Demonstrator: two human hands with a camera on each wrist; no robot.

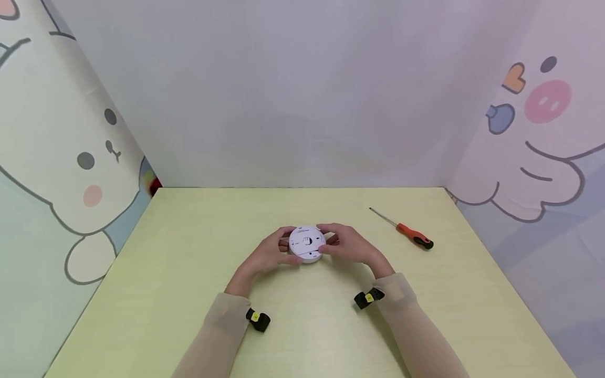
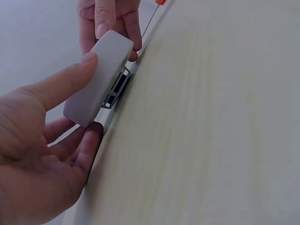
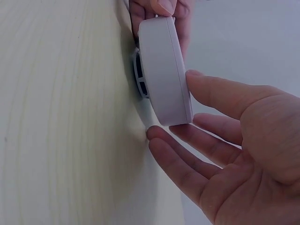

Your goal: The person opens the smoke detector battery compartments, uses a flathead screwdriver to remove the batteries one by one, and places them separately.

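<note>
A round white smoke detector [image 1: 302,242] lies upside down on the table, its flat back with printed marks and slots facing up. From underneath, its dark vented sensing part [image 2: 117,89] sticks out just above the tabletop in the left wrist view. My left hand [image 1: 267,254] holds the left side, thumb on the near rim and fingers round the far side. My right hand [image 1: 350,243] grips the right side, its thumb on the back face near the edge. In the right wrist view, some right fingers [image 3: 178,159] extend below the detector.
A screwdriver [image 1: 413,235] with a red and black handle lies to the right on the pale wooden table [image 1: 189,220], shaft pointing back and left. Behind the table hangs a plain light curtain [image 1: 302,105], with cartoon-printed cloth [image 1: 543,157] at the sides.
</note>
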